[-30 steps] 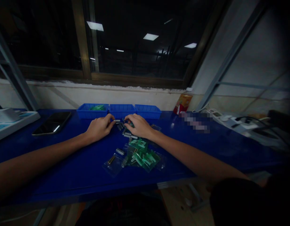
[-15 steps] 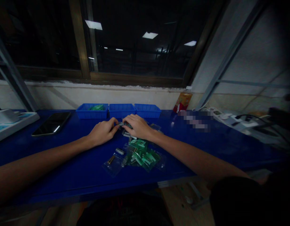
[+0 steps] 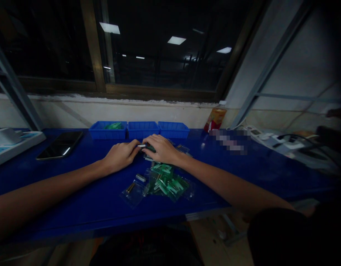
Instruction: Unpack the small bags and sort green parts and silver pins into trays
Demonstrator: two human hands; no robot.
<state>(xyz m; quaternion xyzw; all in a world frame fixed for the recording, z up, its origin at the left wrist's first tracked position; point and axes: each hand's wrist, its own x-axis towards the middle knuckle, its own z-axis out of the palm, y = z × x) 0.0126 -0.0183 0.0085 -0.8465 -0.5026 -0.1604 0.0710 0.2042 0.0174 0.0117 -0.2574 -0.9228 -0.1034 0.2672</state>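
Observation:
My left hand (image 3: 122,156) and my right hand (image 3: 161,148) meet over the table, both closed. Between their fingertips is a small silvery cylinder (image 3: 142,146), pinched from both sides; its exact kind is too small to make out. Just below my right hand lies a pile of clear packets with green and white pieces (image 3: 170,181). A loose silver cylinder (image 3: 140,178) rests left of the pile. Nearer to me is a clear packet with brass-coloured pins (image 3: 130,187). More silvery pieces lie partly hidden under my right hand.
Along the wall stand three blue bins: the left bin (image 3: 96,130) with green packets in it, the middle bin (image 3: 143,131) and the right bin (image 3: 174,131). A phone (image 3: 60,145) and a power strip (image 3: 17,146) lie at left. A bottle (image 3: 215,119) stands back right, near cables and plugs.
The small cylinder between my fingertips has turned slightly and now shows a brighter side. Both hands stay in nearly the same place, and the pile looks the same.

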